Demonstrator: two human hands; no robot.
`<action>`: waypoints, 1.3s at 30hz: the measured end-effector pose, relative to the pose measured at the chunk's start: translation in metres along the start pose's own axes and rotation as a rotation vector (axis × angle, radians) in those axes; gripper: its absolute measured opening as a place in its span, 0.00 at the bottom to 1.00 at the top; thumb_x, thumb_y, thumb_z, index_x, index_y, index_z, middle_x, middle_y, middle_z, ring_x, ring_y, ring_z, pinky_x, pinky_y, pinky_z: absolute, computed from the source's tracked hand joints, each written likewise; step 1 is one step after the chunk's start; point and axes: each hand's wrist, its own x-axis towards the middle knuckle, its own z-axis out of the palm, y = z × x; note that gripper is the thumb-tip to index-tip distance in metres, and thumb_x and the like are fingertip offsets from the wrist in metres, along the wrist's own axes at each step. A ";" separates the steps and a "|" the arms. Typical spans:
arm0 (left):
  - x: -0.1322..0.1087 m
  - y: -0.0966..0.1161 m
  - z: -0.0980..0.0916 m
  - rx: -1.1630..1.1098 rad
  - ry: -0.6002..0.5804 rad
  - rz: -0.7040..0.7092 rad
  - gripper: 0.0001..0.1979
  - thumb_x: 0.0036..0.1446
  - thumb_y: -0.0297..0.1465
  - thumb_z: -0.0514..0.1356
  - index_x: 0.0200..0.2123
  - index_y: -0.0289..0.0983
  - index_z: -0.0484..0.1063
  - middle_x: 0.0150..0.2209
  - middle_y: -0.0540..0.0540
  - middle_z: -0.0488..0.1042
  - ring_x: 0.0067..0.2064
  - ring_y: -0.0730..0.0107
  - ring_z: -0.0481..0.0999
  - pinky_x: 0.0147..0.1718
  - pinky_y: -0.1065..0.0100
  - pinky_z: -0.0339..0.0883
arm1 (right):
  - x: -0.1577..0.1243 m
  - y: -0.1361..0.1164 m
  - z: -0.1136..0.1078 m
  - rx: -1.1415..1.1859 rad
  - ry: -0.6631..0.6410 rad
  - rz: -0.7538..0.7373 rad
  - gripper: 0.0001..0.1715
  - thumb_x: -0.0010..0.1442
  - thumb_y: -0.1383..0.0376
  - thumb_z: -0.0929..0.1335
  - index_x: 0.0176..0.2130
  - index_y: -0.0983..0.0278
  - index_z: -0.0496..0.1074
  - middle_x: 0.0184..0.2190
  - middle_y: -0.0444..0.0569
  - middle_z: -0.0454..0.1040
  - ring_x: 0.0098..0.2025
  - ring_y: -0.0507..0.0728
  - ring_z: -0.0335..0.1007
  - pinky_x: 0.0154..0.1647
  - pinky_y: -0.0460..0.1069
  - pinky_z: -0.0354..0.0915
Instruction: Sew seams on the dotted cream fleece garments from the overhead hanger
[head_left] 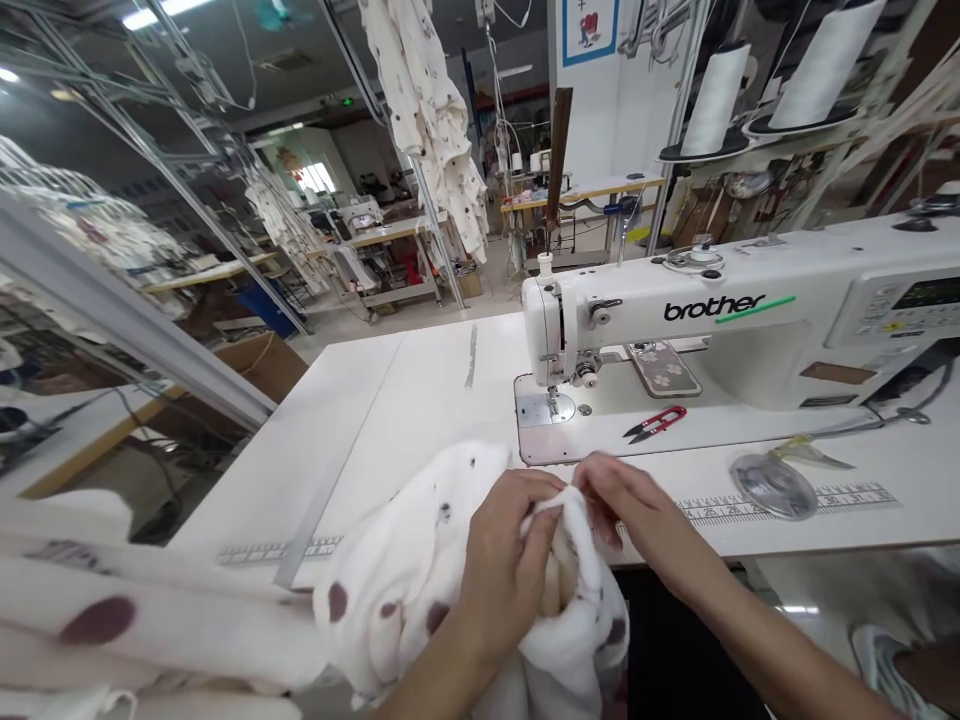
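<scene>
View from the worn head camera, as I follow it from a distance. I see a white spotted cloth [427,545] gathered at the front edge of the sewing table [360,440], partly on the top and partly hanging over it, in front of the sewing machine [634,300] and clear of its needle. The left hand [504,550] pinches the rolled rim of an opening in the cloth between thumb and bent fingers; the right hand [621,497] meets the same rim just beside it, fingers curled, but I cannot tell whether its hidden thumb closes the grip. A beige layer shows inside the opening. Red-handled snips [657,425] lie on the machine bed, near a flower-patterned case [664,369] under the machine arm. To the right, a clear round object [772,485] overlaps a printed ruler strip [716,511]. More spotted fabric [187,610] fills the lower left; two thread cones [718,100] stand above the machine.
</scene>
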 end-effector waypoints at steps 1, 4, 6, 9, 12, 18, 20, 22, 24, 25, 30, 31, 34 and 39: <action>0.000 -0.001 0.001 0.028 0.050 0.023 0.06 0.56 0.25 0.50 0.32 0.38 0.66 0.35 0.46 0.72 0.38 0.69 0.71 0.36 0.69 0.65 | -0.006 -0.002 0.002 -0.129 0.120 -0.137 0.19 0.55 0.50 0.63 0.28 0.63 0.65 0.20 0.41 0.62 0.21 0.49 0.56 0.22 0.43 0.56; 0.001 0.000 0.002 0.041 0.142 0.041 0.05 0.55 0.25 0.51 0.33 0.38 0.66 0.33 0.48 0.70 0.36 0.71 0.70 0.35 0.71 0.64 | -0.019 -0.009 0.008 -0.423 0.228 -0.293 0.12 0.55 0.55 0.65 0.34 0.61 0.68 0.26 0.43 0.68 0.27 0.52 0.61 0.26 0.45 0.58; 0.005 0.005 -0.004 -0.061 0.120 -0.105 0.08 0.54 0.28 0.54 0.38 0.39 0.66 0.32 0.49 0.69 0.34 0.73 0.69 0.33 0.72 0.64 | -0.021 -0.016 0.006 -0.445 0.120 -0.261 0.10 0.57 0.58 0.63 0.35 0.60 0.69 0.29 0.44 0.70 0.30 0.53 0.63 0.27 0.45 0.58; 0.020 0.010 -0.019 -0.272 -0.166 -0.343 0.17 0.52 0.34 0.58 0.47 0.40 0.66 0.33 0.48 0.68 0.33 0.73 0.69 0.33 0.71 0.65 | -0.010 -0.026 -0.006 -0.347 -0.107 -0.250 0.12 0.61 0.59 0.60 0.34 0.62 0.69 0.31 0.45 0.70 0.35 0.54 0.65 0.34 0.45 0.60; 0.037 0.008 -0.031 -0.265 -0.377 -0.370 0.12 0.52 0.37 0.57 0.38 0.37 0.73 0.36 0.45 0.68 0.37 0.69 0.69 0.36 0.69 0.64 | 0.006 -0.027 -0.017 -0.272 -0.198 -0.220 0.13 0.60 0.57 0.62 0.32 0.64 0.68 0.28 0.44 0.68 0.33 0.53 0.63 0.34 0.45 0.59; 0.067 -0.019 -0.020 -0.259 -0.407 -0.375 0.10 0.49 0.37 0.59 0.28 0.34 0.69 0.30 0.48 0.70 0.31 0.73 0.67 0.31 0.72 0.61 | 0.028 -0.007 -0.014 0.091 -0.035 0.056 0.21 0.52 0.49 0.66 0.31 0.65 0.64 0.25 0.42 0.64 0.27 0.50 0.59 0.27 0.43 0.57; 0.079 -0.031 -0.010 -0.291 -0.399 -0.413 0.11 0.47 0.37 0.61 0.27 0.34 0.68 0.27 0.49 0.69 0.29 0.75 0.66 0.29 0.73 0.61 | 0.040 -0.002 -0.017 0.090 0.017 0.090 0.21 0.52 0.48 0.65 0.32 0.64 0.62 0.25 0.42 0.65 0.26 0.50 0.60 0.26 0.43 0.57; 0.091 -0.046 0.001 -0.291 -0.382 -0.459 0.11 0.45 0.36 0.62 0.27 0.33 0.68 0.27 0.50 0.69 0.27 0.75 0.67 0.28 0.73 0.60 | 0.057 0.002 -0.025 -0.160 0.077 0.053 0.18 0.55 0.50 0.62 0.32 0.64 0.62 0.26 0.43 0.66 0.26 0.51 0.61 0.25 0.44 0.57; 0.101 -0.062 0.012 -0.277 -0.394 -0.507 0.10 0.47 0.35 0.60 0.29 0.33 0.69 0.26 0.49 0.70 0.27 0.74 0.67 0.28 0.72 0.60 | 0.077 0.005 -0.036 -0.498 0.130 0.018 0.15 0.57 0.55 0.60 0.30 0.64 0.62 0.26 0.44 0.66 0.27 0.52 0.62 0.25 0.45 0.56; 0.105 -0.070 0.017 -0.252 -0.409 -0.519 0.09 0.48 0.34 0.58 0.30 0.33 0.70 0.27 0.49 0.71 0.27 0.74 0.68 0.28 0.72 0.61 | 0.086 0.007 -0.042 -0.633 0.147 0.015 0.13 0.57 0.57 0.59 0.29 0.64 0.62 0.25 0.44 0.67 0.27 0.53 0.62 0.26 0.45 0.56; 0.118 -0.101 0.034 0.092 -0.426 -0.445 0.08 0.51 0.29 0.52 0.30 0.36 0.72 0.32 0.48 0.74 0.34 0.68 0.70 0.34 0.70 0.60 | 0.123 0.011 -0.052 -0.930 0.182 0.078 0.05 0.53 0.66 0.62 0.26 0.63 0.64 0.24 0.46 0.68 0.31 0.56 0.64 0.30 0.47 0.53; 0.121 -0.105 0.036 0.161 -0.416 -0.436 0.08 0.51 0.29 0.53 0.30 0.36 0.72 0.33 0.48 0.74 0.35 0.67 0.70 0.34 0.69 0.60 | 0.128 0.011 -0.052 -0.974 0.190 0.097 0.05 0.53 0.66 0.62 0.26 0.63 0.64 0.24 0.46 0.69 0.31 0.57 0.64 0.30 0.47 0.53; 0.129 -0.111 0.040 0.268 -0.398 -0.451 0.08 0.50 0.31 0.54 0.29 0.37 0.72 0.32 0.48 0.74 0.34 0.67 0.70 0.33 0.69 0.59 | 0.137 0.010 -0.052 -1.077 0.205 0.138 0.06 0.53 0.66 0.62 0.28 0.64 0.67 0.26 0.50 0.71 0.32 0.58 0.65 0.29 0.47 0.53; 0.139 -0.112 0.045 0.293 -0.359 -0.481 0.08 0.50 0.30 0.54 0.30 0.36 0.73 0.30 0.48 0.73 0.31 0.68 0.70 0.33 0.69 0.60 | 0.138 0.010 -0.052 -1.207 0.192 0.130 0.09 0.54 0.67 0.61 0.32 0.65 0.69 0.33 0.53 0.72 0.34 0.58 0.66 0.30 0.47 0.55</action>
